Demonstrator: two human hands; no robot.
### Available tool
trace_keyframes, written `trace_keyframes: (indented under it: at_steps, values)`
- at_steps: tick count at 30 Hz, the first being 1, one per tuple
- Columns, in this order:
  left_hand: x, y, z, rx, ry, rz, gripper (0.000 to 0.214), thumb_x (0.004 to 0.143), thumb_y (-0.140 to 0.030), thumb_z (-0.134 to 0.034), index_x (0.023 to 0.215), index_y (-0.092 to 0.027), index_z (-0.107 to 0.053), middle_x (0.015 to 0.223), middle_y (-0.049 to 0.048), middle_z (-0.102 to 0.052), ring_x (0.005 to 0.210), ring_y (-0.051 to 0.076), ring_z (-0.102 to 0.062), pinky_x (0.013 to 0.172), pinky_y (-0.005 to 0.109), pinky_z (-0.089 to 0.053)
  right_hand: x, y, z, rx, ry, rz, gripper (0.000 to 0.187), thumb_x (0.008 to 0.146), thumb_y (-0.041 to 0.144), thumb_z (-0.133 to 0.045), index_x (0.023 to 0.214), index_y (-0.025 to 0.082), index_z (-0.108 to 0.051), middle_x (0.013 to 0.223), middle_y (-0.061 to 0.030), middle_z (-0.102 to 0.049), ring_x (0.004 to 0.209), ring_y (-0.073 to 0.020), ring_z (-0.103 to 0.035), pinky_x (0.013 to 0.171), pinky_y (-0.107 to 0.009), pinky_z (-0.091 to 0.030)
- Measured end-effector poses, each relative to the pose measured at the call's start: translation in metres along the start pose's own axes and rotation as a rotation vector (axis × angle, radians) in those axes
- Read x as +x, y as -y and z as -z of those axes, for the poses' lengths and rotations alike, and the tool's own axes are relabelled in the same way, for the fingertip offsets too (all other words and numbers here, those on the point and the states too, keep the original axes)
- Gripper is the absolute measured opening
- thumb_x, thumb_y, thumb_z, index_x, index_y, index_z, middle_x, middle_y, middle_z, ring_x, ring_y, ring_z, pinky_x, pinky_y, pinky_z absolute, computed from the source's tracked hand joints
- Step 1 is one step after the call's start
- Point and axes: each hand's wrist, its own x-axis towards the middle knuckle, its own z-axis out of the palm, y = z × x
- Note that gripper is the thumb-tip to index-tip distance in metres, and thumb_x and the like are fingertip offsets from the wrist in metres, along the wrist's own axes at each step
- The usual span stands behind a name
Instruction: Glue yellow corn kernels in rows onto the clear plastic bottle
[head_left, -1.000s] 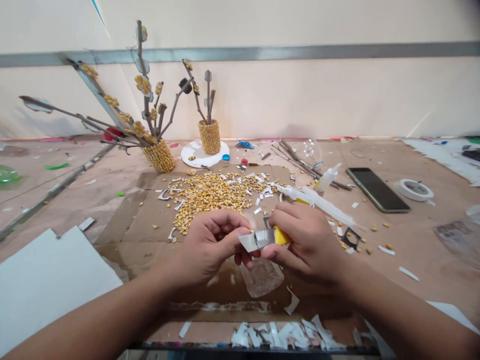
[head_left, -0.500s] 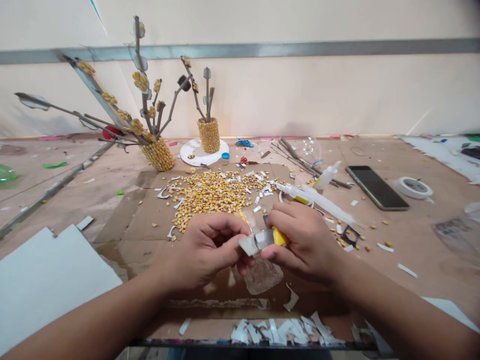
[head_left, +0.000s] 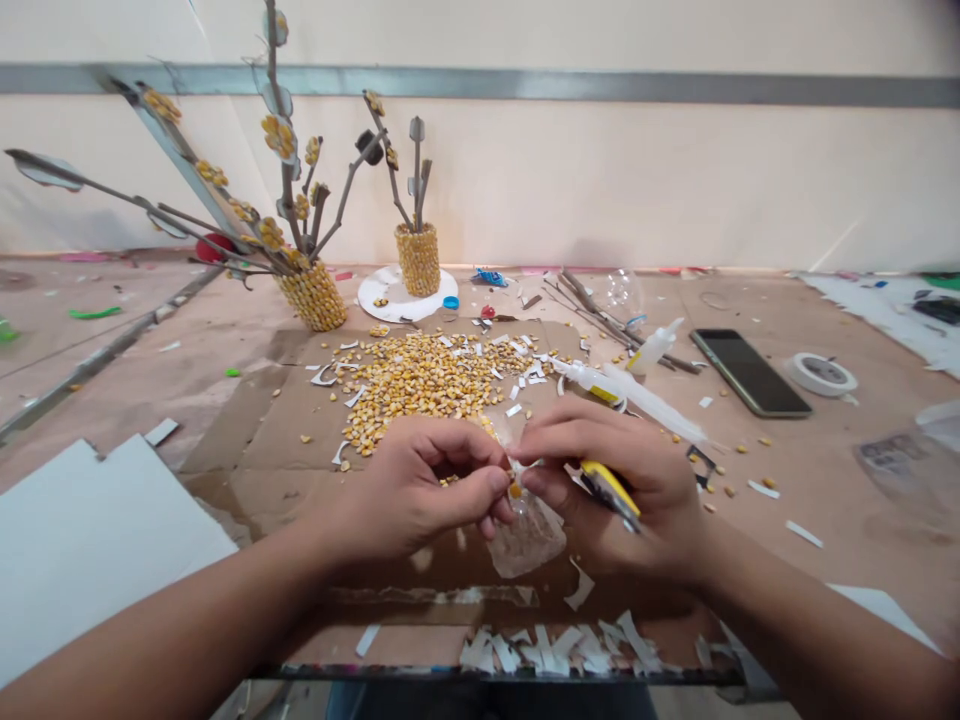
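My left hand (head_left: 446,490) is closed, thumb and fingers pinching something small and mostly hidden. A yellow corn kernel (head_left: 515,491) shows right by its fingertips. My right hand (head_left: 626,480) holds a yellow-and-dark utility knife (head_left: 611,488) in its grip, its metallic end tilted down to the right. The thumb and index finger of that hand meet the left fingertips at the small thing. Beneath both hands lies a clear plastic piece (head_left: 529,540). Just beyond them spreads a pile of corn kernels (head_left: 427,380) on cardboard (head_left: 262,440).
Two kernel-covered pots (head_left: 315,297) with twigs stand at the back left, one on a white disc (head_left: 375,290). To the right lie glue bottles (head_left: 589,380), a phone (head_left: 750,372) and a tape roll (head_left: 823,374). White paper strips (head_left: 559,650) litter the front edge.
The knife has swung away from the left fingertips and now lies back in my right palm. The right fingertips have come to the left ones. A white piece between the hands is no longer visible.
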Motion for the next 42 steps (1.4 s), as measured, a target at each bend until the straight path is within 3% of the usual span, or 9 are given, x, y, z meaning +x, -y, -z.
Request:
trace_keyframes:
  at_steps: [7,10,13,17,20,26,31,37,42]
  values:
    - [0.003,0.000,0.002,0.208,0.045,-0.068,0.011,0.088,-0.019,-0.075,0.079,-0.013,-0.073,0.068,0.0044,-0.078,0.055,0.012,-0.071,0.054,0.018,-0.056,0.005,-0.001,0.002,-0.049,0.094,0.025,0.022,0.089,0.002,-0.064,0.101,0.020,-0.068,0.089,-0.0031,-0.071,0.078,-0.0153,-0.066,0.070,-0.027,-0.053]
    - [0.003,0.000,0.003,0.196,0.030,-0.070,0.012,0.091,-0.019,-0.073,0.080,-0.014,-0.073,0.069,0.0037,-0.078,0.055,0.010,-0.069,0.056,0.018,-0.057,0.010,-0.008,0.010,-0.188,0.004,-0.118,0.011,0.096,0.012,-0.066,0.090,0.021,-0.064,0.075,0.0020,-0.064,0.066,-0.0123,-0.059,0.062,-0.025,-0.047]
    - [0.003,0.002,0.004,0.176,-0.034,-0.091,0.012,0.095,-0.021,-0.073,0.084,-0.015,-0.074,0.072,0.0029,-0.079,0.058,0.009,-0.068,0.058,0.018,-0.057,0.012,-0.015,0.021,-0.362,-0.151,-0.242,0.030,0.100,0.031,-0.073,0.076,0.022,-0.058,0.062,0.0049,-0.055,0.055,-0.0113,-0.048,0.053,-0.027,-0.039]
    - [0.004,0.002,0.002,0.134,-0.063,-0.100,0.012,0.096,-0.023,-0.075,0.088,-0.015,-0.076,0.072,0.0009,-0.076,0.059,0.008,-0.066,0.059,0.017,-0.055,0.010,-0.013,0.021,-0.257,-0.091,-0.041,0.008,0.094,0.021,-0.078,0.094,0.022,-0.070,0.077,0.0003,-0.070,0.067,-0.0142,-0.062,0.063,-0.029,-0.049]
    - [0.003,-0.001,0.000,0.098,-0.049,-0.081,0.010,0.095,-0.024,-0.078,0.090,-0.015,-0.077,0.072,0.0008,-0.076,0.061,0.008,-0.066,0.060,0.017,-0.055,0.005,-0.007,0.011,-0.137,-0.024,0.105,0.018,0.094,0.012,-0.075,0.110,0.022,-0.075,0.097,-0.0052,-0.077,0.082,-0.0160,-0.072,0.073,-0.028,-0.057]
    - [0.001,-0.003,-0.004,0.091,-0.039,-0.001,0.016,0.094,-0.029,-0.080,0.087,-0.016,-0.076,0.067,-0.0011,-0.072,0.059,0.009,-0.061,0.057,0.018,-0.050,0.002,-0.002,0.004,-0.128,0.031,0.153,0.012,0.097,0.015,-0.074,0.108,0.018,-0.074,0.098,-0.0078,-0.076,0.083,-0.0157,-0.072,0.074,-0.027,-0.057]
    - [0.003,-0.001,-0.001,0.239,-0.113,-0.125,0.016,0.091,-0.027,-0.078,0.079,-0.017,-0.074,0.068,-0.0008,-0.071,0.060,0.010,-0.061,0.056,0.021,-0.046,0.005,0.004,0.012,-0.016,0.119,0.014,0.015,0.089,0.010,-0.072,0.099,0.020,-0.067,0.085,-0.0020,-0.073,0.074,-0.0131,-0.067,0.068,-0.025,-0.054]
    - [0.010,0.008,0.022,0.668,-0.391,-0.294,0.015,0.095,-0.032,-0.069,0.090,-0.019,-0.075,0.083,0.0024,-0.077,0.075,0.017,-0.068,0.070,0.030,-0.053,0.008,0.000,0.028,0.049,0.201,-0.259,0.011,0.090,0.014,-0.072,0.082,0.019,-0.067,0.069,0.0030,-0.065,0.059,-0.0093,-0.058,0.055,-0.021,-0.046]
    - [0.013,0.008,0.033,0.828,-0.215,-0.126,0.038,0.089,-0.047,-0.074,0.115,-0.019,-0.076,0.118,0.0104,-0.080,0.112,0.030,-0.073,0.100,0.047,-0.056,0.009,0.000,0.035,0.008,0.441,-0.431,0.010,0.091,0.014,-0.070,0.083,0.018,-0.073,0.067,0.0034,-0.064,0.059,-0.0097,-0.056,0.056,-0.022,-0.043]
